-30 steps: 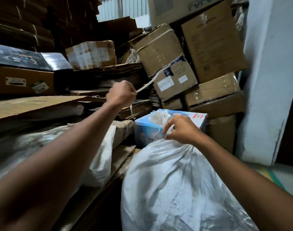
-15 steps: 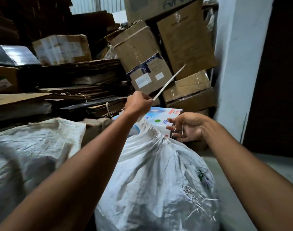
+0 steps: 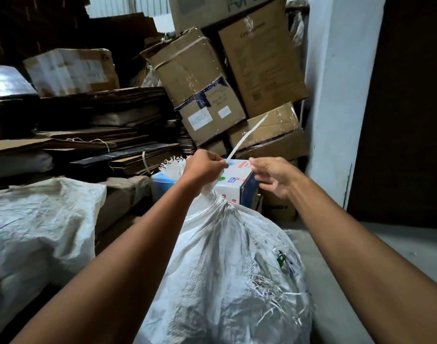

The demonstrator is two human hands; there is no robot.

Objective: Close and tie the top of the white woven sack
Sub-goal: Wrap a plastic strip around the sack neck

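Since 0.5 s ago both hands closed in: left hand (image 3: 204, 167) pinches stiff white strap (image 3: 247, 135) above gathered neck of soft, slippery white woven sack (image 3: 227, 269), near centre; right hand (image 3: 274, 176) apparently loosely spread, reaching for the strap.

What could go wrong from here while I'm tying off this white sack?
The left hand grips the white strap above the gathered neck of the white woven sack, and the free end sticks up loose; it could slip out before a knot sets. The right hand looks open beside the strap, so tension may rest on one hand. Frayed, split weave low on the sack could tear wider if you pull hard.
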